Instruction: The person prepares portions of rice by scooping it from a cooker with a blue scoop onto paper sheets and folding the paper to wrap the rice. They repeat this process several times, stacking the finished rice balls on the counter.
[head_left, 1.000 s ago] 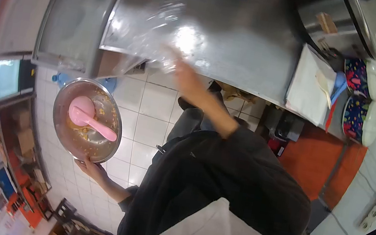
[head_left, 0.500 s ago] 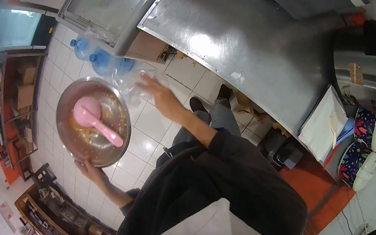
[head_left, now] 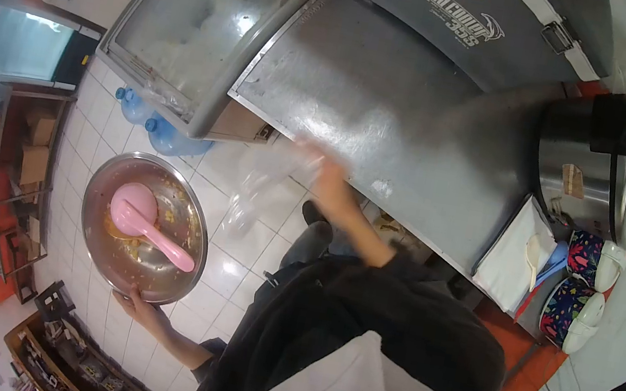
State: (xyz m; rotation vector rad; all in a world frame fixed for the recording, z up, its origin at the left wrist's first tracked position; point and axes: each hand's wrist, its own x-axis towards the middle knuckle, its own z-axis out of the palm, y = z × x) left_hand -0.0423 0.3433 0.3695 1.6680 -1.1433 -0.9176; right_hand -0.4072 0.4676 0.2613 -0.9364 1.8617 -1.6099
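Note:
My left hand [head_left: 143, 311] grips the lower rim of a round metal bowl [head_left: 183, 281]. Inside the bowl lies a pink ladle-like scoop [head_left: 133, 209], its handle pointing to the lower right, with yellowish food bits around it. My right hand [head_left: 326, 175], blurred by motion, is raised beside the edge of the metal counter [head_left: 379, 99]. A clear plastic bag [head_left: 252, 189] hangs from its fingers, between the bowl and the counter.
Blue water bottles [head_left: 165, 136] stand on the tiled floor beside a glass-topped chest [head_left: 193, 18]. A large cooker [head_left: 582, 170], a white cloth [head_left: 514, 258] and flower-patterned containers [head_left: 571, 309] are at the right. Shelves [head_left: 26, 181] line the left side.
My right hand has moved right, away from the bowl to the counter edge, drawing the plastic bag along. My left hand keeps hold of the bowl. The view has tilted, showing more of the counter's back.

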